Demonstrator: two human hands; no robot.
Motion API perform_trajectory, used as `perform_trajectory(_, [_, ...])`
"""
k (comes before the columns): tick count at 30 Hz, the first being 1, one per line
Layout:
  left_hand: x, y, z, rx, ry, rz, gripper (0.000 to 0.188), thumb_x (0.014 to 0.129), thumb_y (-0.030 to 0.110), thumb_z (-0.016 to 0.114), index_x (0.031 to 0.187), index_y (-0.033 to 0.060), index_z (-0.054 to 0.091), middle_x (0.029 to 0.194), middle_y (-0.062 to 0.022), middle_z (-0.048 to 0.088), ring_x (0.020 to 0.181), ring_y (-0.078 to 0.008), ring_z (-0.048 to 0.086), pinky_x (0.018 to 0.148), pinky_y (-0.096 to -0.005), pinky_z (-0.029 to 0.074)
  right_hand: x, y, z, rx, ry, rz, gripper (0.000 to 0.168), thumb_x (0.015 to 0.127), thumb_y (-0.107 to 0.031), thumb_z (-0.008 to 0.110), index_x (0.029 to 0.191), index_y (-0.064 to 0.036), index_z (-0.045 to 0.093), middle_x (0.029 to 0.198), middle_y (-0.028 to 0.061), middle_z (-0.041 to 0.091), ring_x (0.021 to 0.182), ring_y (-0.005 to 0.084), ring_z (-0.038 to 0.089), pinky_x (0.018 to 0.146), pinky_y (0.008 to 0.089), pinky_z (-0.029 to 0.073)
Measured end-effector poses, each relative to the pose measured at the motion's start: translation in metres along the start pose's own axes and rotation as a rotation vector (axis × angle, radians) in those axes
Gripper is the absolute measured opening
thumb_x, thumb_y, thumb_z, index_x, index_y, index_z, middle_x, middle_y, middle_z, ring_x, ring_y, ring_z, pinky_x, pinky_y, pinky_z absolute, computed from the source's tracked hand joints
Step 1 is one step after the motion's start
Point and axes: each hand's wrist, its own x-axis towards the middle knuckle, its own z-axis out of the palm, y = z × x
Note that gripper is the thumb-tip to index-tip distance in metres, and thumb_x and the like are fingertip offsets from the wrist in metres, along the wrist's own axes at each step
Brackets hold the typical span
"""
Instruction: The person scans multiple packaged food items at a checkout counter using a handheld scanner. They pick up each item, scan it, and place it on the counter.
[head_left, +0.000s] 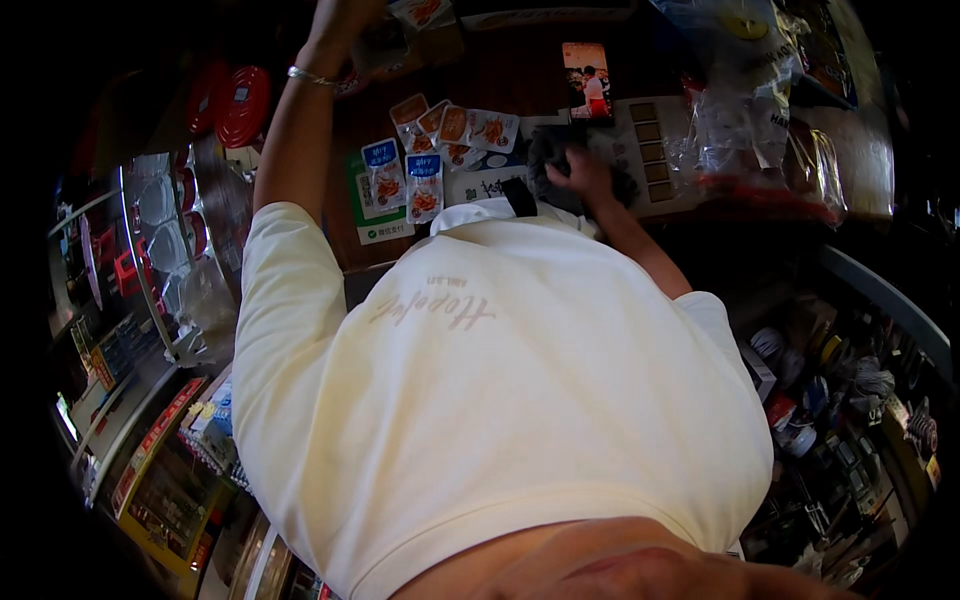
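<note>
My right hand (583, 174) is on a bunched dark grey cloth (546, 161) at the near side of the brown table, with its fingers curled into it. My left arm reaches far forward, a silver bracelet on its wrist. The left hand (349, 19) is cut by the top edge and dark, beside a box (439, 46), so its fingers cannot be made out. Between the arms lie several small snack packets (480, 129), some with orange tops, others with blue. A green payment-code card (367, 225) is partly under the blue-topped packets (384, 174).
A phone (587, 82) with a lit screen stands or lies beyond the cloth. Clear plastic bags (742, 142) cover the table's right side. Red round lids (241, 105) are at the left. Shelves of goods (832, 420) flank me on the right, a glass display case (169, 495) on the left.
</note>
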Motion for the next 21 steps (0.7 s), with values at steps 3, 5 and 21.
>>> perform_trajectory(3, [0.015, -0.010, 0.028, 0.188, 0.036, 0.079, 0.010, 0.074, 0.011, 0.065, 0.081, 0.0045, 0.063, 0.072, -0.0183, 0.063, 0.068, -0.0343, 0.064, 0.060, -0.0404, 0.050, -0.001, 0.000, 0.001, 0.012, 0.040, -0.039, 0.039, 0.075, -0.044, 0.065, 0.083, -0.007, 0.056, 0.081, 0.0165, 0.060, 0.073, 0.0372, 0.060, 0.060, 0.0447, 0.048])
perform_trajectory(5, [0.018, -0.019, 0.043, 0.309, -0.004, 0.061, 0.009, 0.075, 0.013, 0.063, 0.081, 0.0058, 0.063, 0.071, -0.0184, 0.063, 0.067, -0.0359, 0.063, 0.060, -0.0422, 0.051, -0.001, 0.000, 0.001, 0.009, 0.014, -0.016, 0.039, 0.075, -0.044, 0.065, 0.084, -0.007, 0.057, 0.084, 0.0161, 0.060, 0.075, 0.0370, 0.060, 0.061, 0.0445, 0.048])
perform_trajectory(21, [0.004, -0.065, 0.084, 0.512, -0.088, 0.152, 0.003, 0.069, 0.013, 0.061, 0.071, 0.0131, 0.063, 0.078, -0.0081, 0.060, 0.081, -0.0291, 0.062, 0.066, -0.0408, 0.051, -0.002, -0.012, -0.009, 0.090, 0.041, -0.021, 0.039, 0.077, -0.044, 0.064, 0.089, -0.007, 0.058, 0.082, 0.0173, 0.060, 0.076, 0.0382, 0.060, 0.062, 0.0439, 0.048])
